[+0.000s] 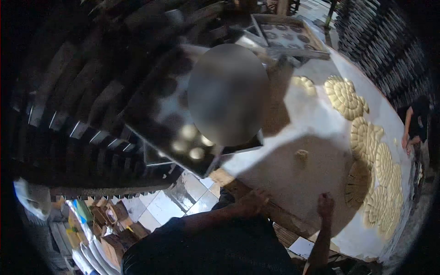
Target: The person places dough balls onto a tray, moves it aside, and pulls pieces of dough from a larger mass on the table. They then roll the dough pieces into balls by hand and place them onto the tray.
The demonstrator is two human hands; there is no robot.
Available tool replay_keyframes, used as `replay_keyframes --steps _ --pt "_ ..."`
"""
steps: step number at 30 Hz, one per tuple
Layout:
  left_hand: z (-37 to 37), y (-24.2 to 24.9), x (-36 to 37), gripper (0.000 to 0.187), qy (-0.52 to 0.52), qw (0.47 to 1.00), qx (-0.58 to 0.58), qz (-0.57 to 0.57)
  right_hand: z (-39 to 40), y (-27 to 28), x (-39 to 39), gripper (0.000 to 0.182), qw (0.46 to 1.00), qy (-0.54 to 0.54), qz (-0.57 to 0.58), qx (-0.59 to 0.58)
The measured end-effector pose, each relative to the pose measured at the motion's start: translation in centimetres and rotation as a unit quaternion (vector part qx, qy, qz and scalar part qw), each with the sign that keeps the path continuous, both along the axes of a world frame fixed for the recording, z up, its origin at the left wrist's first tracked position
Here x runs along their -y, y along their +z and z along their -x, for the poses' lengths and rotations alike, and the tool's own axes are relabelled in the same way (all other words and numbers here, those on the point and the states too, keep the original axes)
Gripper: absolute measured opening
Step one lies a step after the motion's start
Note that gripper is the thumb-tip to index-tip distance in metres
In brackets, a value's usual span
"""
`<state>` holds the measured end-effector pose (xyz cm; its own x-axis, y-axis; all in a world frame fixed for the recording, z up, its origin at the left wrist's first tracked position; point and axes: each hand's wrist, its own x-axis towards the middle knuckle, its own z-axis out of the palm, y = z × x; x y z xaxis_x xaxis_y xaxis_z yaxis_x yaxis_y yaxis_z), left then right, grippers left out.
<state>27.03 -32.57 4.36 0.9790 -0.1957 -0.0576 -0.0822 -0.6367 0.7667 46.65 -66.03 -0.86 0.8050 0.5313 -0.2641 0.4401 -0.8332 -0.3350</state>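
Observation:
My left hand is at the near edge of the pale work table, in shadow, its fingers too blurred to make out. Farther right, my right hand is raised over the table with its fingers curled closed; whatever is inside is hidden. A small lump of dough lies on the table beyond both hands. Right of it, scored dough sits in shade beside a long group of segmented dough pieces. Another segmented dough round lies farther back, near a smaller dough piece.
At left, a dark tray holds several pale dough balls, partly behind a blurred oval. Another tray stands at the back. A person's arm shows beyond the right table edge. Boxes and bags are on the lower left floor.

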Motion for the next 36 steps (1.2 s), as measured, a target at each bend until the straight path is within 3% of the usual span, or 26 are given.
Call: replay_keyframes --steps 1,2,4,5,6,7,8,9,10,12,14,15,16,18,20,21,22,24,25,26,28,30,31,33,34,36 --pt "1.4 2.5 -1.4 0.049 0.060 0.983 -0.109 0.133 -0.6 -0.1 0.0 0.021 1.000 -0.012 0.015 -0.019" --pt "2.5 7.3 -3.4 0.047 0.050 0.986 -0.060 0.146 -0.9 1.0 -0.9 0.022 0.999 -0.024 0.031 -0.037" --pt "5.8 13.7 -8.8 0.046 0.070 0.983 0.071 0.152 -0.1 11.4 -11.6 0.024 0.960 -0.153 -0.107 -0.209" --pt "6.6 17.3 -12.0 0.047 0.124 0.975 0.182 0.017 0.8 13.1 -15.8 0.026 0.965 -0.068 -0.196 -0.163" --pt "7.6 19.2 -15.0 0.047 0.221 0.957 0.183 -0.052 2.0 14.7 -19.8 0.029 0.952 0.015 -0.281 -0.117" --pt "7.8 19.3 -18.0 0.043 0.287 0.927 0.184 -0.156 2.9 17.1 -24.2 0.029 0.944 0.092 -0.298 -0.104" --pt "8.0 19.4 -20.9 0.040 0.350 0.886 0.171 -0.252 5.7 19.8 -29.3 0.030 0.873 0.086 -0.427 -0.219" --pt "7.1 19.0 -23.7 0.041 0.396 0.897 0.116 -0.156 7.3 22.6 -33.4 0.033 0.892 0.154 -0.396 -0.156" --pt "7.0 18.1 -25.6 0.041 0.397 0.897 0.116 -0.155 8.5 24.1 -37.4 0.034 0.867 0.236 -0.418 -0.133" --pt "7.0 16.5 -28.5 0.059 0.363 0.885 -0.133 -0.259 9.9 24.9 -44.6 0.034 0.804 0.377 -0.461 -0.008" --pt "7.7 15.3 -29.2 0.060 0.340 0.893 -0.122 -0.267 10.7 22.2 -50.1 0.030 0.800 0.423 -0.420 -0.065" --pt "7.8 15.0 -29.2 0.062 0.313 0.902 -0.111 -0.276 10.6 21.1 -51.7 0.030 0.823 0.449 -0.345 -0.045" --pt "7.8 16.0 -28.7 0.062 0.306 0.904 -0.111 -0.278 10.5 20.5 -51.8 0.030 0.826 0.443 -0.346 -0.043" --pt "8.0 18.8 -27.1 0.065 0.352 0.901 -0.070 -0.242 10.1 19.5 -50.6 0.028 0.805 0.473 -0.347 0.095" --pt "7.3 19.7 -24.4 0.058 0.421 0.877 0.118 -0.202 8.7 20.6 -46.2 0.025 0.816 0.419 -0.383 0.109" --pt "6.4 19.9 -22.1 0.050 0.455 0.853 0.192 -0.168 7.5 20.4 -43.3 0.022 0.825 0.321 -0.447 0.131" --pt "5.8 19.6 -19.9 0.045 0.430 0.863 0.217 -0.155 6.1 20.2 -39.9 0.020 0.820 0.220 -0.504 0.160" --pt "1.7 18.6 -13.4 0.028 0.197 0.915 0.340 0.086 4.0 14.0 -32.9 0.022 0.846 0.003 -0.504 0.173" --pt "-1.5 15.9 -9.5 0.025 0.120 0.890 0.395 0.196 3.1 10.4 -29.8 0.019 0.853 -0.023 -0.474 0.217" --pt "-3.6 12.9 -5.8 0.031 0.098 0.936 0.294 0.166 2.5 7.1 -26.7 0.017 0.857 -0.050 -0.443 0.259" --pt "-12.3 4.1 1.1 0.036 0.159 0.927 0.290 0.178 3.0 1.7 -18.7 0.016 0.923 -0.086 -0.352 0.133" --pt "-19.5 -2.2 3.4 0.033 0.269 0.929 0.145 0.210 4.5 -2.3 -10.2 0.018 0.948 -0.069 -0.232 0.209" --pt "-23.0 -4.8 3.0 0.027 0.347 0.908 0.175 0.155 5.6 -3.2 -6.1 0.018 0.956 -0.100 -0.197 0.194" --pt "-31.9 -11.6 -1.7 0.027 0.431 0.835 0.240 0.244 6.7 -3.6 -0.6 0.019 0.948 -0.178 -0.193 0.179" --pt "-33.6 -6.4 -3.5 0.030 0.433 0.872 0.226 0.029 7.0 -2.9 0.8 0.019 0.932 -0.228 -0.219 0.176" --pt "-41.1 -6.6 -9.0 0.049 0.425 0.878 0.219 -0.010 6.2 -0.2 0.4 0.021 0.917 -0.289 -0.249 0.120"
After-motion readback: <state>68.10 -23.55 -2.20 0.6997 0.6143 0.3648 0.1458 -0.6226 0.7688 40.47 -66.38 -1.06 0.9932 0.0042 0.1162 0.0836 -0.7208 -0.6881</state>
